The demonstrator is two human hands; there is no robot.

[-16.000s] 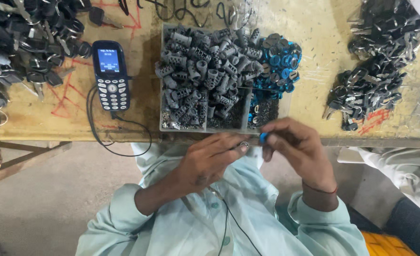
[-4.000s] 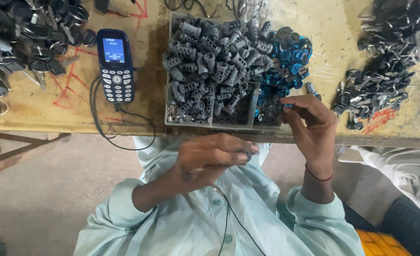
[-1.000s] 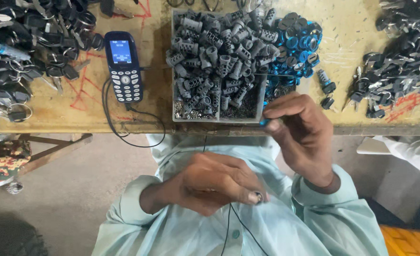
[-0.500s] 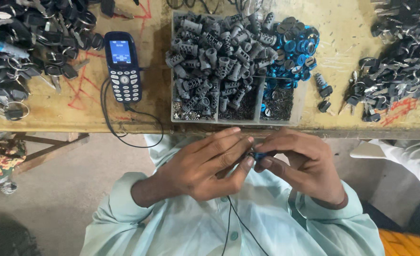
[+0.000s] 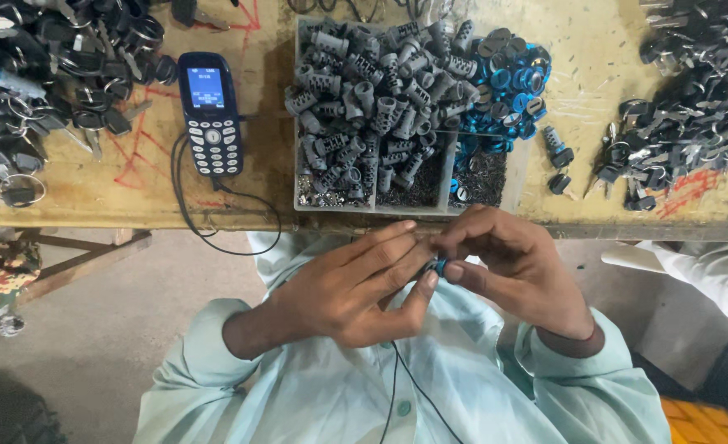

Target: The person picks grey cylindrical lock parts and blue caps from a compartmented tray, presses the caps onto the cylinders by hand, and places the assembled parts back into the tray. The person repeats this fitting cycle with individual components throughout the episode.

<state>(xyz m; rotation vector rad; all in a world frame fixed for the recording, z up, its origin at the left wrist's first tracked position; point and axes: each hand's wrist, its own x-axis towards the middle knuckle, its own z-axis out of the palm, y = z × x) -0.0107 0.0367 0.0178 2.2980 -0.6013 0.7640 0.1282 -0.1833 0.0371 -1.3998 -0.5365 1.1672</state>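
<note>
Blue ring [image 5: 440,265], mostly hidden, pinched between fingertips of left hand [image 5: 355,288] and right hand [image 5: 516,267], just below wooden table's edge [image 5: 92,215], near the divided tray [image 5: 302,205] of grey cylinders [image 5: 364,107]. Long axis and facing impossible to tell. Keypad phone [image 5: 210,113] lay left of tray.
</note>
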